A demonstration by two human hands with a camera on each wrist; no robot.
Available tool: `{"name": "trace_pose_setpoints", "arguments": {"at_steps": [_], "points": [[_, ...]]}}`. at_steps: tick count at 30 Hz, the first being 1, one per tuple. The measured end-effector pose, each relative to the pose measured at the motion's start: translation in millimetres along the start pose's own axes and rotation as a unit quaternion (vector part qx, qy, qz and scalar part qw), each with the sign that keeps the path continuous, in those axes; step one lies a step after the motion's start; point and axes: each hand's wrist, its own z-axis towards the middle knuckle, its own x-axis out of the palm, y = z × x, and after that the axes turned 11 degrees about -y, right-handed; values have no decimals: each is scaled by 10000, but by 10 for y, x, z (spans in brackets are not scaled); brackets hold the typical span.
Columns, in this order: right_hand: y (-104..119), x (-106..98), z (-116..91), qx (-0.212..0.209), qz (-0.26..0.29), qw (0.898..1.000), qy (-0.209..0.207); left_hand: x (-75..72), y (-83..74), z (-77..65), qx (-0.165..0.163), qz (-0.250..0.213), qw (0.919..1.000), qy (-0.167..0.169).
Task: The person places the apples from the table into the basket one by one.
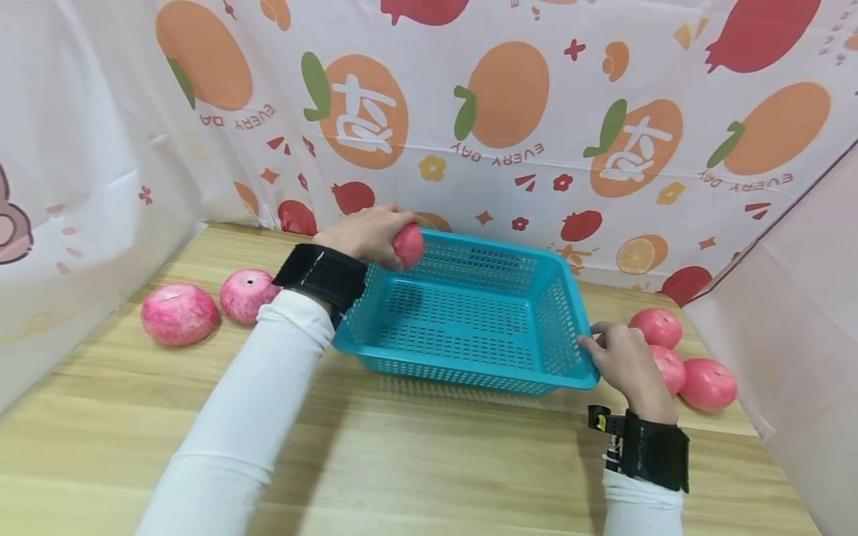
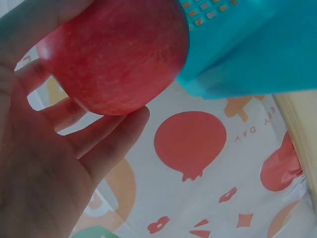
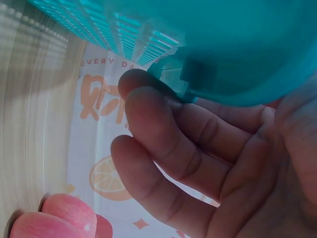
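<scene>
My left hand [image 1: 367, 237] grips a red apple [image 1: 409, 246] over the back left part of a turquoise plastic basket [image 1: 462, 365]. In the left wrist view the thumb and fingers curve round the apple [image 2: 119, 54], beside the basket wall [image 2: 247, 54]. At the basket's right side, my right hand [image 1: 626, 365] holds the rim, with the thumb on the inner side. The right wrist view shows curled fingers [image 3: 163, 134] under the basket's rim [image 3: 237, 94]. No fruit shows on the basket's slotted floor.
Two pinkish apples, one larger [image 1: 179, 314] and one smaller [image 1: 246, 295], lie on the wooden table [image 1: 429, 461] at the left. Several more apples [image 1: 708, 384] cluster beyond my right hand. A fruit-print sheet [image 1: 429, 179] hangs behind the basket, with pale sheets on both sides.
</scene>
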Motion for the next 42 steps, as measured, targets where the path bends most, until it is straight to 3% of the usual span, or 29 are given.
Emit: {"name": "trace_pose_setpoints", "arguments": {"at_steps": [17,29,42], "points": [[-1,-16,13,-79,-103,9999,-80,96,32,107,-157,24,9996,245],[-9,-21,15,-22,-82,10000,-29,163,-101,160,-359,-247,9988,214],[-7,-6,18,-68,-78,9999,-66,223,-16,181,-115,94,9996,256]]}}
